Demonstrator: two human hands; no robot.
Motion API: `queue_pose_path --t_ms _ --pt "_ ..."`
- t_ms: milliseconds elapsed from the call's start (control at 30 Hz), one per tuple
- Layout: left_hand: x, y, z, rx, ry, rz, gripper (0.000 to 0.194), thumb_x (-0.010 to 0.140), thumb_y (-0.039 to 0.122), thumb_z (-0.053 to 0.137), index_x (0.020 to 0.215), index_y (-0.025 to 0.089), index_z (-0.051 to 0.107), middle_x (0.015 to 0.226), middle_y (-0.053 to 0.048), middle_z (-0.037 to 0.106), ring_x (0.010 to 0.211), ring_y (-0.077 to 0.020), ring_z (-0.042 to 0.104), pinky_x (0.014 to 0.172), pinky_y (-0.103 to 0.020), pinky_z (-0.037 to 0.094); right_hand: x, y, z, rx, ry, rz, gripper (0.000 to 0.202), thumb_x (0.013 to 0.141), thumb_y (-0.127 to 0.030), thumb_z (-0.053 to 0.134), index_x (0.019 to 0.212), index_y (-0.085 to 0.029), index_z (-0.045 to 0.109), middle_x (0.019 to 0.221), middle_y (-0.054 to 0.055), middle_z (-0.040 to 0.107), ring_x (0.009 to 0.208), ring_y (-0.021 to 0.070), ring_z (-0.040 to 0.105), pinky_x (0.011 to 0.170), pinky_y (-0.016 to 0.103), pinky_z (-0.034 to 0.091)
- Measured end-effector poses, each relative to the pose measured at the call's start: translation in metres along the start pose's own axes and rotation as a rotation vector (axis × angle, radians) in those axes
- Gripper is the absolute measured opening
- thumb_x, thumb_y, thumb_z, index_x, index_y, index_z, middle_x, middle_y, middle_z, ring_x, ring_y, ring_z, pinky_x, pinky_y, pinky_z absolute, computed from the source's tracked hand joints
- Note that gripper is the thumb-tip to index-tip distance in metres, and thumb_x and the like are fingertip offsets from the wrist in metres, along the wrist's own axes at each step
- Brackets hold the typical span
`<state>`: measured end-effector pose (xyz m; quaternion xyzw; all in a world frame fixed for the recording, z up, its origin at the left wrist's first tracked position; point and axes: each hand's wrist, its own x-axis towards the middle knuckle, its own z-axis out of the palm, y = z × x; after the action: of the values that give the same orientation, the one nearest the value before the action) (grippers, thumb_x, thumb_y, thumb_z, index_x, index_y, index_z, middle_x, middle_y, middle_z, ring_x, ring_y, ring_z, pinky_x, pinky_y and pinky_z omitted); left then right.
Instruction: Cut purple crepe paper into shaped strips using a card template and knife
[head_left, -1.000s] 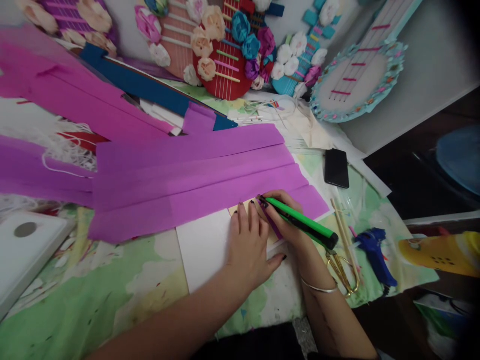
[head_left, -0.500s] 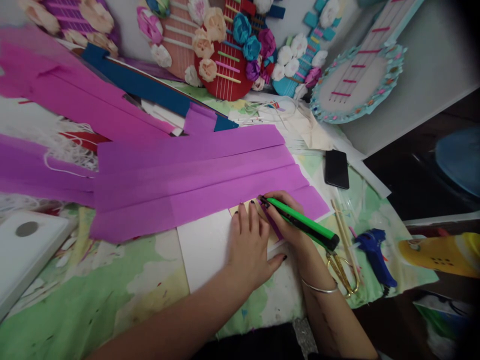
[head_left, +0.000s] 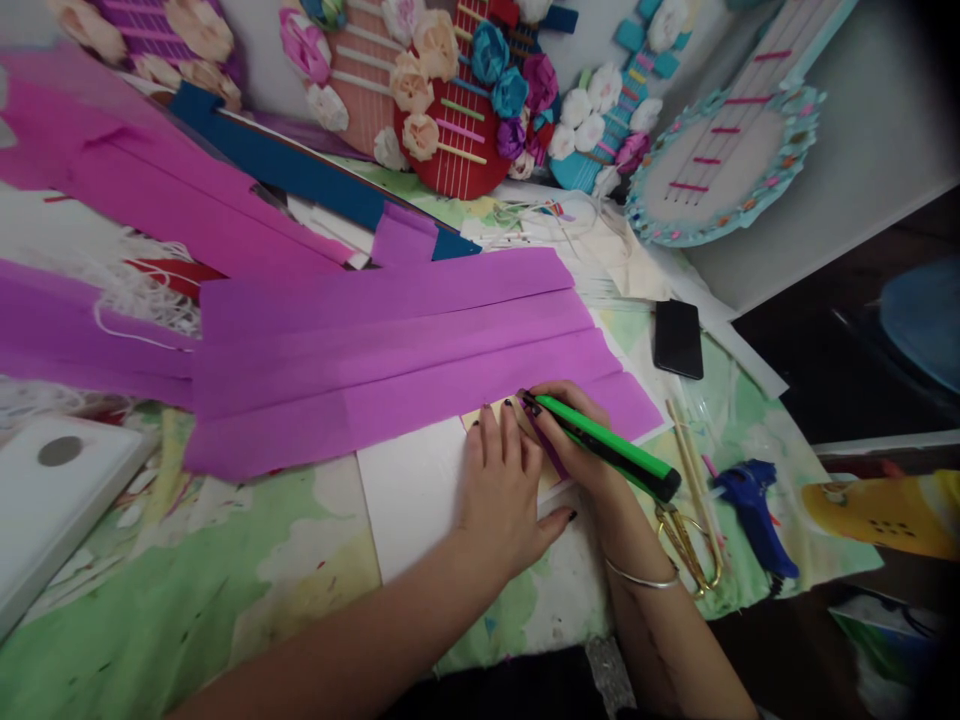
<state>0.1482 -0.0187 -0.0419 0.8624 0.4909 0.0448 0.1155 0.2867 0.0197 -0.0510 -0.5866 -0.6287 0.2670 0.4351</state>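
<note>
My right hand point(head_left: 570, 435) is closed around a green and black utility knife point(head_left: 611, 447), its tip end down at a narrow purple strip point(head_left: 549, 450). Fingers stretched out, my left hand point(head_left: 501, 485) presses flat on a small pale yellow piece point(head_left: 472, 413) lying over a white sheet point(head_left: 409, 500). Most of the yellow piece is hidden under the fingers. Just beyond both hands spreads a large sheet of purple crepe paper point(head_left: 390, 350) with fold lines across it. The blade itself is too small to make out.
Gold-handled scissors point(head_left: 686, 550), thin wooden sticks point(head_left: 694, 465), a blue glue gun point(head_left: 754, 510) and a yellow bottle point(head_left: 881, 510) lie right. A black phone-like slab point(head_left: 678, 340) is behind them. Flower-decorated model guitars point(head_left: 457, 150) lean along the back; a white box point(head_left: 67, 500) sits left.
The whole view has shifted slightly. Both hands and the utility knife keep nearly the same place on the paper.
</note>
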Motion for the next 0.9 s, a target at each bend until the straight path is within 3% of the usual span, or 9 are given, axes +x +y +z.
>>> queue_pose_path --t_ms 333,900 --pt "0.0008 0.0013 0.0005 0.028 -0.015 -0.022 0.100 0.077 0.073 0.049 0.146 0.001 0.033 0.155 -0.025 0.020 0.142 -0.0478 0.010 0.112 -0.059 0.018 -0.0001 -0.0026 0.0011 0.003 -0.020 0.002 0.016 0.083 -0.028 0.061 0.098 -0.025 0.064 0.094 0.003 0.069 0.085 0.0191 0.065 0.076 0.033 0.053" --pt "0.0007 0.0023 0.0025 0.029 -0.004 -0.027 0.105 0.076 0.072 0.050 0.147 -0.002 0.028 0.154 -0.025 0.023 0.142 -0.0475 0.010 0.113 -0.059 0.016 -0.0012 -0.0020 0.0014 -0.027 -0.012 -0.010 0.014 0.083 -0.026 0.061 0.097 -0.024 0.063 0.092 0.002 0.069 0.085 0.0193 0.065 0.077 0.033 0.051"
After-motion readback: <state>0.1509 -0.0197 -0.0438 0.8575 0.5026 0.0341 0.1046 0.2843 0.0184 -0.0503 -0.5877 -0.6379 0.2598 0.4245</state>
